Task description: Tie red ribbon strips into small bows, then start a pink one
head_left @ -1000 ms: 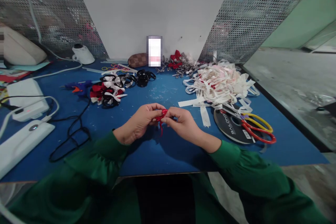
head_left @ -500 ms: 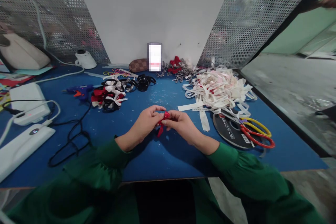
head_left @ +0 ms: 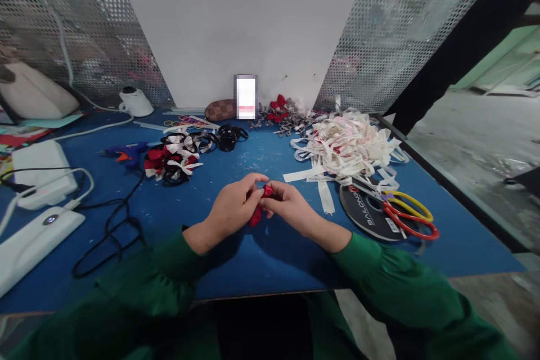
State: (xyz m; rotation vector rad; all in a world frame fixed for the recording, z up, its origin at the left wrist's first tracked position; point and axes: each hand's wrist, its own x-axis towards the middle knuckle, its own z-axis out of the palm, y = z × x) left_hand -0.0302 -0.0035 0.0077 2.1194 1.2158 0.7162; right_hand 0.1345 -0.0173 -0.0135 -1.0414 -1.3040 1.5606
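A small red ribbon bow (head_left: 256, 216) is pinched between both hands above the blue table (head_left: 270, 261). My left hand (head_left: 235, 205) is closed on its left side, thumb and fingertips on the fabric. From the right, my right hand (head_left: 291, 206) grips it too, thumb against the folds. The fingers cover much of the bow. Left of the hands lies a pile of red, white and black bow hair ties (head_left: 172, 160); black hair bands (head_left: 228, 138) sit behind it.
At right are a heap of cream ribbons (head_left: 343, 140), a black ribbon spool (head_left: 358, 211) and red-and-yellow scissors (head_left: 411, 215). A blue glue gun (head_left: 126, 152), black cable (head_left: 110, 230) and white power bank (head_left: 40, 250) lie at left. A phone (head_left: 246, 95) leans against the white board.
Both hands still pinch the red bow, with the fingers shifted slightly and more of it covered. The view has tilted a little. The other person's arm at upper right has left the view.
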